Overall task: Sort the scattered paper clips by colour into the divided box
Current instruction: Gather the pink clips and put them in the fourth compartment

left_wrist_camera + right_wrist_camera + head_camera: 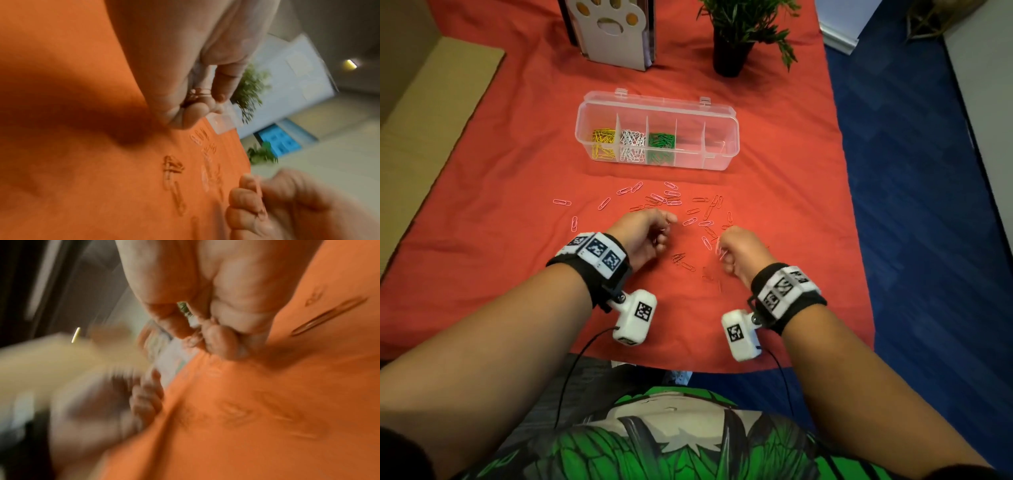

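Paper clips (671,198), pink and red ones, lay scattered on the red cloth (500,178) just in front of the divided box (722,113), probably because only these two colours remained to sort. The box already held yellow clips (603,144), white clips (632,144) and green clips (661,145) in its three left compartments; the two right ones looked nearly empty. The left hand (643,236) hovered low over the pile, its fingers curled around a small bunch of red clips (198,95), likely to collect several before one trip. The right hand (739,253) was beside it, fingers curled and pinching some pink clips (721,251), wrist raised.
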The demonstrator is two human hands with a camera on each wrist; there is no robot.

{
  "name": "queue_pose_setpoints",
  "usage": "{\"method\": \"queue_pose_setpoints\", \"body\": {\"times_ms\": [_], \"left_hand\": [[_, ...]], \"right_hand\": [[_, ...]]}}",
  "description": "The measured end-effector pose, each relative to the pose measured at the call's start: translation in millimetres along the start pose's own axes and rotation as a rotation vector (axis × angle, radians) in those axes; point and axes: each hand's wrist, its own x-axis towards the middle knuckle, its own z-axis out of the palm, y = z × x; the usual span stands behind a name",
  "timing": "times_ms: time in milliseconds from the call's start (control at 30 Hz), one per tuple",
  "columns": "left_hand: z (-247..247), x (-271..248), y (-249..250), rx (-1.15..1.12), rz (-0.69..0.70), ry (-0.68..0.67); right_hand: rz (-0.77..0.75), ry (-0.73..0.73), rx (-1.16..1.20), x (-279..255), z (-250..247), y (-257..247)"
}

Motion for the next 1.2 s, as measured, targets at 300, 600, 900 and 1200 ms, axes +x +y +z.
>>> {"method": "queue_pose_setpoints", "body": {"times_ms": [300, 600, 900, 1200], "left_hand": [[5.5, 7.9, 12.7, -0.049, 0.018, -0.015], [21.6, 30.6, 1.7, 1.257, 0.595, 0.239], [19.6, 31.3, -6.3, 1.345, 0.583, 0.184], [-9.6, 0.1, 16.1, -0.262, -0.004, -0.103]], "right_hand": [[-0.043, -0.292, 0.943, -8.6, -12.7, -18.3], [-0.214, 0.231, -0.812, 19.2, 0.7, -11.4], [-0.462, 0.241, -1.33, 9.3, 28.5, -2.8], [0.028, -0.137, 0.35, 15.0, -2.2, -20.8]]}}
